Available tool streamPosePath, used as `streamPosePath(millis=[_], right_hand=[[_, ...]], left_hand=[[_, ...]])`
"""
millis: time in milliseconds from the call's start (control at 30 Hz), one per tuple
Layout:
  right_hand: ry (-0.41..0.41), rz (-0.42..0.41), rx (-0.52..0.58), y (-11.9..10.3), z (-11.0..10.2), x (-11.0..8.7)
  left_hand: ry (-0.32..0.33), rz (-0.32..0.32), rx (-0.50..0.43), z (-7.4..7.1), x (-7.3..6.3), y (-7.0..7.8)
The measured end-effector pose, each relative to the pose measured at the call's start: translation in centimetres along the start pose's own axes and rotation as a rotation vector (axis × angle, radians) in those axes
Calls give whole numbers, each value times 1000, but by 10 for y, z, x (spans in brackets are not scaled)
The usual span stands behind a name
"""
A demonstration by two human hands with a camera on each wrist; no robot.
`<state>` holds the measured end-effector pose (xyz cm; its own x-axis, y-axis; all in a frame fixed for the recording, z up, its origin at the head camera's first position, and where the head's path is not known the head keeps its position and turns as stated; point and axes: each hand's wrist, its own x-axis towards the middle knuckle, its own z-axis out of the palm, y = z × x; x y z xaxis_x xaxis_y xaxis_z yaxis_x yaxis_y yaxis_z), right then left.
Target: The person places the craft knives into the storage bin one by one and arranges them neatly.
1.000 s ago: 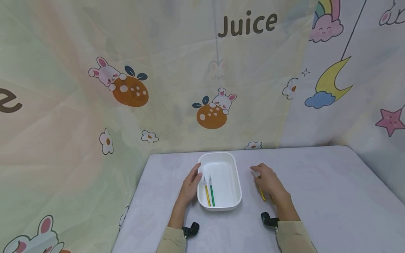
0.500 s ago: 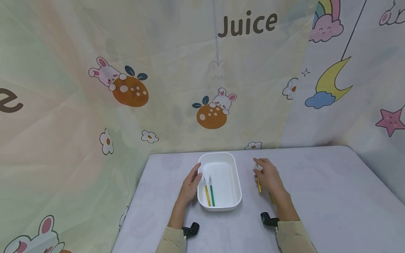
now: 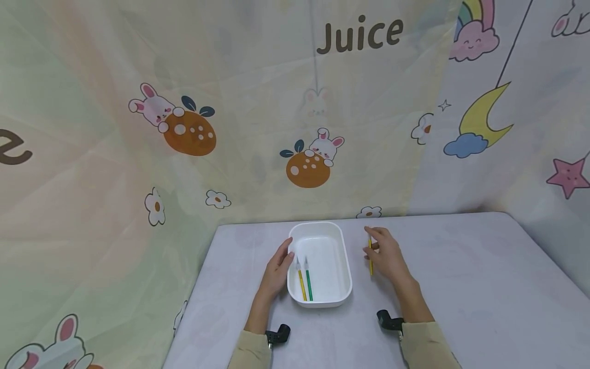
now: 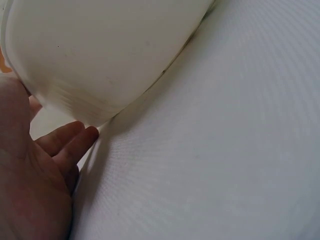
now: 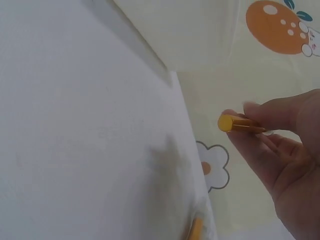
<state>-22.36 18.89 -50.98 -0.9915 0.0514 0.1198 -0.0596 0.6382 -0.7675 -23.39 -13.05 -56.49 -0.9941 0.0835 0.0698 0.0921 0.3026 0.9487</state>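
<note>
A white rectangular tray (image 3: pixel 328 287) stands on the table. Inside it, on the left, lie a slim yellow pen-shaped tool (image 3: pixel 302 286) and a green one (image 3: pixel 309 285), both with pale pointed tips. My left hand (image 3: pixel 275 274) rests against the tray's left side, thumb at the rim; in the left wrist view its fingers (image 4: pixel 75 142) touch the outer wall low down. Right of the tray, my right hand (image 3: pixel 388 259) pinches another yellow pen-shaped tool (image 5: pixel 237 123) between thumb and fingers, its flat round end toward the right wrist camera.
One more yellow pen-shaped tool (image 5: pixel 196 227) with a clear end lies at the right wrist view's lower edge; my right arm hides it from the head view. A white cloth covers the table (image 3: pixel 484 287). Printed curtains (image 3: pixel 258 169) hang behind its far edge.
My right hand has raised the yellow pen-shaped tool from its place by the wrist and moved it forward and slightly left. The left hand and tray stay still.
</note>
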Motion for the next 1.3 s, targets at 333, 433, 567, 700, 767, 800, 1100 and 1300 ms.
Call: streamPosePath(millis=[333, 433, 567, 700, 767, 800, 1100, 1300], right_hand=[[74, -74, -5, -4, -2, -3], [48, -98, 68, -8, -2, -4], [14, -134, 171, -12, 0, -4], [15, -147, 199, -16, 6, -6], [14, -143, 207, -19, 8, -7], [14, -139, 213, -20, 10, -7], [12, -130, 329, -33, 20, -9], [-5, -132, 393, -40, 22, -11]], left_hand=[[3, 3, 10, -1, -1, 2], [1, -3, 6, -1, -1, 2], [0, -8, 8, -1, -1, 2], [-3, -2, 3, -1, -1, 3], [-1, -7, 6, 0, -1, 3], [0, -7, 9, 0, -1, 3], [0, -17, 3, -1, -2, 3], [4, -6, 10, -1, -2, 2]])
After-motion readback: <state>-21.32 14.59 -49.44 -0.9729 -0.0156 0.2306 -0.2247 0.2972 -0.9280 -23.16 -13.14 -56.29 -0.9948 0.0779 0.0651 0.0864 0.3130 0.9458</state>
